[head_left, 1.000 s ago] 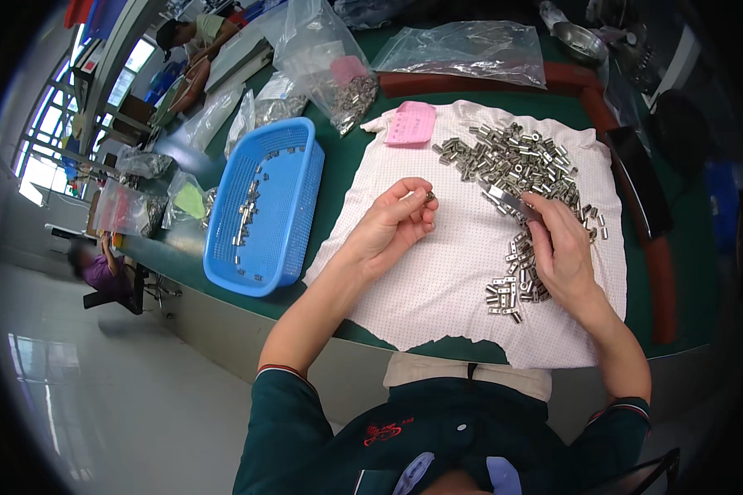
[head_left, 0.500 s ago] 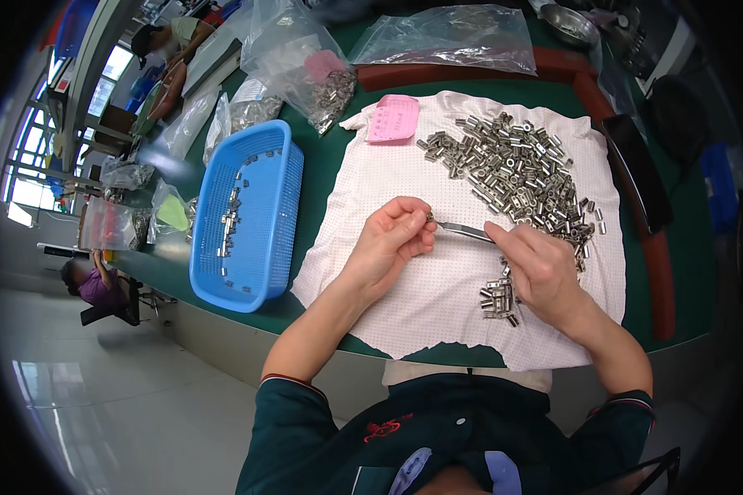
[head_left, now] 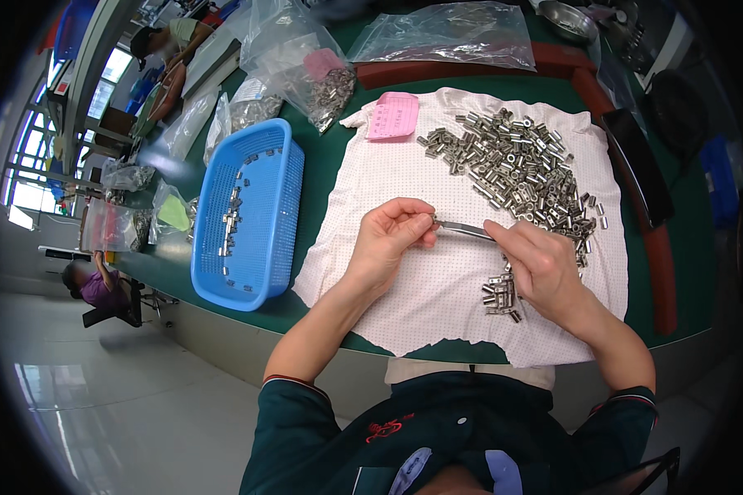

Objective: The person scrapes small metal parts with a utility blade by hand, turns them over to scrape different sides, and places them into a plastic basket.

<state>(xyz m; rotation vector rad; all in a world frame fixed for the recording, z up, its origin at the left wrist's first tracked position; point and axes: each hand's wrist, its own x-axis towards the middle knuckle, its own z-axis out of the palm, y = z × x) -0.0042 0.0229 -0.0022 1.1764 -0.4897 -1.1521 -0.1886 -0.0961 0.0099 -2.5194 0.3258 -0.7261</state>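
Note:
My left hand (head_left: 390, 241) pinches a small metal part (head_left: 434, 219) between thumb and fingertips, above the middle of a white dotted cloth (head_left: 363, 186). In my right hand (head_left: 545, 268) is a slim silver knife (head_left: 468, 230), with its tip pointing left and touching or very near that part. Fingers hide most of the part. A heap of short metal cylinders (head_left: 524, 169) lies beyond my right hand on the cloth. Nearer me, a smaller group of the same cylinders (head_left: 499, 299) rests beside that hand's wrist.
Left of the cloth stands a blue plastic basket (head_left: 287, 210) with some metal pieces in it. A pink paper slip (head_left: 394, 116) lies at the cloth's far left corner. Brown padded bars (head_left: 462, 73) and a black phone (head_left: 638, 169) border the cloth. Bags of parts (head_left: 333, 91) sit behind.
The fingers of my left hand and the small part have shifted slightly, and the knife's angle has changed a little. The cylinders and basket look the same.

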